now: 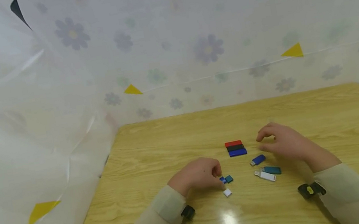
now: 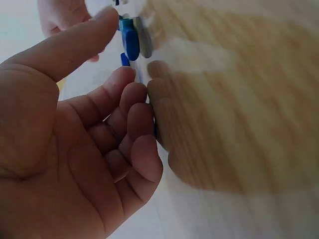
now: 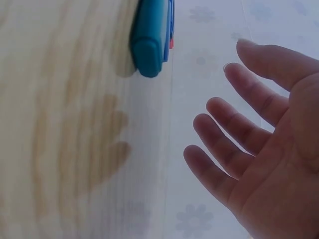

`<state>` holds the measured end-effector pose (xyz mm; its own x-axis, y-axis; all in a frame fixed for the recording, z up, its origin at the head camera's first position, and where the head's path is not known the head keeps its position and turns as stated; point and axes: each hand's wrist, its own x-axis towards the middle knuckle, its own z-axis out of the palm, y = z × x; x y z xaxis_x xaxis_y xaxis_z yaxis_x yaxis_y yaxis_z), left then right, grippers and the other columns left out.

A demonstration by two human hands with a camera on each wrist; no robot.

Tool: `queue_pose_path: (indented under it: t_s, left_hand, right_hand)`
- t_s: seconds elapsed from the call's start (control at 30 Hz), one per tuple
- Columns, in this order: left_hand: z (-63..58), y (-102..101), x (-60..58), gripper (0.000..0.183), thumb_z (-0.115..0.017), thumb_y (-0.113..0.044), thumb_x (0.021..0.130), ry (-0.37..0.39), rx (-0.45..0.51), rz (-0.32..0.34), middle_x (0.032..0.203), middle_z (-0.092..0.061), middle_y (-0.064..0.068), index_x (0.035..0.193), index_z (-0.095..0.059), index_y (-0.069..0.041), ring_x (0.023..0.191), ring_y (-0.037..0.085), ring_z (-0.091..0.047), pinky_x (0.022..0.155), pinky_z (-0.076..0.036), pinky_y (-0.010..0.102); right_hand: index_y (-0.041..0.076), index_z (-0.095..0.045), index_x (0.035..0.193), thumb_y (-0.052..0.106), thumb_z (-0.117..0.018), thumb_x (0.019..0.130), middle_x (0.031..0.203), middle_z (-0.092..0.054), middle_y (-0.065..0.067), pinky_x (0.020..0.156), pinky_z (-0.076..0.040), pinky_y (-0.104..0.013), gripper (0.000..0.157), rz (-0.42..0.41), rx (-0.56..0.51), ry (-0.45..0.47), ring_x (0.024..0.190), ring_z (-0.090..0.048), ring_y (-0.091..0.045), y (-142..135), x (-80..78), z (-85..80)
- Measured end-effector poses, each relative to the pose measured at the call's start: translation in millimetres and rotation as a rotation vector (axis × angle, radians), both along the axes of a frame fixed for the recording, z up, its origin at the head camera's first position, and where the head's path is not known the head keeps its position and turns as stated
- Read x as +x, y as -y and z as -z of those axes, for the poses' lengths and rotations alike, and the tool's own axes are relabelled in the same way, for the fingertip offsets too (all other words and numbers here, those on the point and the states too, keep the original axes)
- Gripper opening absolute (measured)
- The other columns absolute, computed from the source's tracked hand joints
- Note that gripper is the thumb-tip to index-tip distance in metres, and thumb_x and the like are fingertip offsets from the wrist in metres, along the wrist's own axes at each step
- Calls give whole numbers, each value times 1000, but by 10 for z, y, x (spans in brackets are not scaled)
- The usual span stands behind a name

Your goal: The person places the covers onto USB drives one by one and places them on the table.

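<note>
The left hand is curving loosely beside small caps, the right hand hanging relaxed, fingers gripping nothing; rightward, uncapped USB sticks are lying separately, presumably keeping parts sorted.

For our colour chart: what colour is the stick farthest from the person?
Farthest stick: red, clearest in the head view.

The left grip, a bare hand seen palm-on, fills 8 to 9 o'clock, thumb stretched toward 2 o'clock and apart from the bent fingers. Just beside the thumb tip, at 11 o'clock, a blue piece overlaps a teal one; another blue bit shows below. Behind the thumb, the right grip is blurred. The worktop, at 3 o'clock, mirrors the fingers.
</note>
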<state>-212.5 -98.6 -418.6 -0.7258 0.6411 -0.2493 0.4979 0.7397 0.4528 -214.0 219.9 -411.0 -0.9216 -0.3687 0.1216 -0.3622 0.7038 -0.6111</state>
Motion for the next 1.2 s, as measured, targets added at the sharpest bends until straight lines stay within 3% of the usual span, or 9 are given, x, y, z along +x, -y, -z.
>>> queue_pose_path:
  t_s: [0.2, 0.43, 0.63, 0.87, 1.2]
  left_hand:
    - [-8, -73, -31, 22, -80, -34, 87, -32, -52, 38, 86, -60, -13, 91, -61, -25, 75, 8, -53, 68, -46, 27]
    - [5, -20, -74, 14, -77, -22, 91, -5, 6, 66, 85, -59, -11, 93, -63, -25, 76, 8, -53, 70, -46, 26]
    - [0, 48, -77, 13, -73, -22, 94, 2, 92, 8, 88, -61, -13, 99, -63, -28, 78, 7, -55, 71, -48, 27]
    - [-55, 47, -66, 10, -68, -17, 98, -31, 214, 8, 90, -62, -14, 100, -63, -25, 78, 6, -58, 70, -50, 25]
    - [-62, 76, -56, 24, -53, -10, 100, 44, 291, -84, 96, -65, -8, 114, -62, -26, 69, 12, -55, 62, -47, 29]
  right_hand:
    - [10, -71, 112, 24, -72, 96, 128, -58, -12, 94, -46, -60, 22, -10, -3, 2, 117, -56, -39, -24, -11, -12]
    - [10, -71, 112, 23, -72, 96, 126, -58, -11, 95, -45, -61, 20, -17, -3, 18, 118, -55, -39, -72, -19, 42]
    - [11, -71, 111, 25, -73, 96, 122, -60, -8, 95, -45, -60, 21, -25, 11, 24, 117, -56, -37, -83, -24, 49]
    - [11, -71, 111, 19, -74, 94, 120, -63, -8, 95, -45, -58, 20, -50, 44, 39, 115, -57, -36, -74, -37, 75]
    - [15, -71, 112, 18, -74, 94, 123, -62, -8, 97, -44, -58, 19, -123, 77, 80, 117, -56, -36, -59, -30, 100]
